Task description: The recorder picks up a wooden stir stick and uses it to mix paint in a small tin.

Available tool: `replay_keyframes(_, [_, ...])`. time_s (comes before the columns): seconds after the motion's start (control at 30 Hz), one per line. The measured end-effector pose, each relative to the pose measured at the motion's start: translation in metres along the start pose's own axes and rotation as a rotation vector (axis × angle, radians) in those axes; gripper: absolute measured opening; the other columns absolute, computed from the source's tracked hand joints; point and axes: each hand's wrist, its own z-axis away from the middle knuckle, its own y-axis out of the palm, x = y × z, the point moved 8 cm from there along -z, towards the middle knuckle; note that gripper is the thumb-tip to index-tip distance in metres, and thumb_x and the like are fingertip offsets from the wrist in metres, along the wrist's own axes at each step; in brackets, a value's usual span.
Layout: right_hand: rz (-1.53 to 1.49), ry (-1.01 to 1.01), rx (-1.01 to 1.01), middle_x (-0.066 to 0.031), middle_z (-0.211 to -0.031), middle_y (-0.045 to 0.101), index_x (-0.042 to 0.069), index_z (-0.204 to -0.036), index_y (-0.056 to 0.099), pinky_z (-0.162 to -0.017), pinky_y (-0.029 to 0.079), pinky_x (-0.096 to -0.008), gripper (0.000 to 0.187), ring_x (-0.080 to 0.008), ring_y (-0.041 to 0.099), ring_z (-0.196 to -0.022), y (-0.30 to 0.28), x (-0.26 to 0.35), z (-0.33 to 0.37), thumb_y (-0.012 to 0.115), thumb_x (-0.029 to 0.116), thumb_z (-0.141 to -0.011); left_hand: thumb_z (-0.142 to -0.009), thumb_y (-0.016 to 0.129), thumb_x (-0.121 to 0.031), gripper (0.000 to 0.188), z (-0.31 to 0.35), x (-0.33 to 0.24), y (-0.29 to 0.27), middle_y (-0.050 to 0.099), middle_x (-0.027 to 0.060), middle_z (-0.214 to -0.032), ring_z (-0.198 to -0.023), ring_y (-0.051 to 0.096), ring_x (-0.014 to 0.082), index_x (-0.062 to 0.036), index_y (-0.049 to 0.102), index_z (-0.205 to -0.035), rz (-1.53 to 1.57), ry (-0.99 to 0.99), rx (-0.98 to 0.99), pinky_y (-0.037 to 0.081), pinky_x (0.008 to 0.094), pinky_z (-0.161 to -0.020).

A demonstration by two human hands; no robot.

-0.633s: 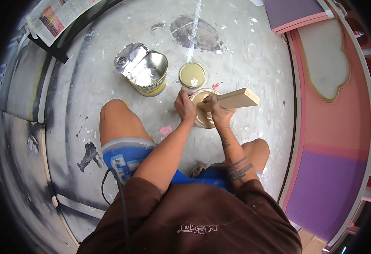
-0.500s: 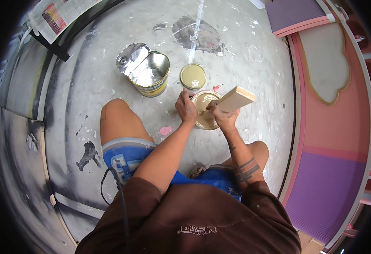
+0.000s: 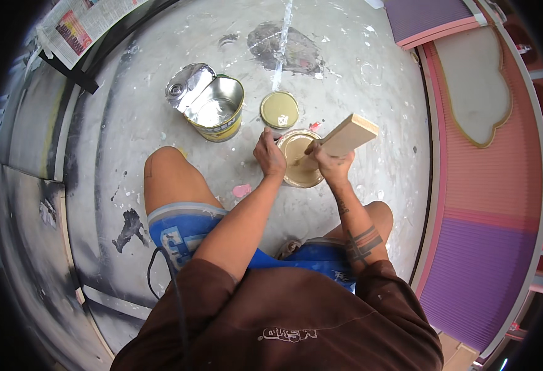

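Between my knees stands a round paint can [image 3: 293,148] of beige, creamy liquid. My left hand [image 3: 269,156] curls around its left side and grips it there; the fingertips are partly hidden. In its grip, my right hand [image 3: 333,166] has a flat wooden board [image 3: 350,137], held at a slant. The board's upper end leans to the far right, while its lower end reaches into the can's beige liquid. Just beyond the can lies a round olive-beige lid [image 3: 279,110], with a small pale spot on it.
A larger opened tin [image 3: 222,114], silvery inside, stands at the far left with its metal lid bent back. A pink patch [image 3: 241,191] marks the grey floor [image 3: 370,185]. Pink and purple ribbed panels [image 3: 488,198] line the right; newspaper [image 3: 79,31] hangs at the far left.
The board in my right hand has tilted and swung slightly to the right within the can. My left hand keeps its place on the can. The view has shifted a little.
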Motion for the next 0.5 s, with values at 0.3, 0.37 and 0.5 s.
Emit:
replay_keyframes(0.3, [-0.174, -0.071, -0.181, -0.0111, -0.079, 0.072, -0.009, -0.084, 0.070, -0.069, 0.058, -0.0310, 0.010, -0.0178, 0.069, -0.070, 0.015, 0.009, 0.003, 0.071, 0.001, -0.087, -0.104, 0.039, -0.043, 0.063, -0.004, 0.014, 0.002, 0.070, 0.0192, -0.078, -0.076, 0.064, 0.0324, 0.0077, 0.069, -0.080, 0.035, -0.008, -0.006, 0.047, 0.0434, -0.081])
replay_keyframes(0.37, [-0.277, -0.014, -0.102, -0.0099, -0.081, 0.072, -0.008, -0.089, 0.068, -0.070, 0.059, -0.0317, 0.012, -0.0175, 0.069, -0.071, 0.010, -0.003, 0.006, 0.075, 0.001, -0.083, -0.104, 0.039, -0.043, 0.063, -0.005, 0.011, 0.005, 0.070, 0.0192, -0.077, -0.075, 0.063, 0.0323, 0.0077, 0.069, -0.080, 0.039, -0.001, -0.021, 0.047, 0.0434, -0.081])
replay_keyframes(0.5, [-0.050, -0.100, -0.034, -0.0074, -0.083, 0.071, -0.005, -0.099, 0.064, -0.069, 0.059, -0.0319, 0.028, -0.0167, 0.069, -0.075, -0.011, -0.010, -0.008, 0.080, 0.001, -0.077, -0.103, 0.039, -0.043, 0.064, 0.002, 0.001, 0.006, 0.070, 0.0192, -0.077, -0.075, 0.063, 0.0320, 0.0074, 0.069, -0.080, 0.021, -0.016, 0.011, 0.047, 0.0428, -0.081])
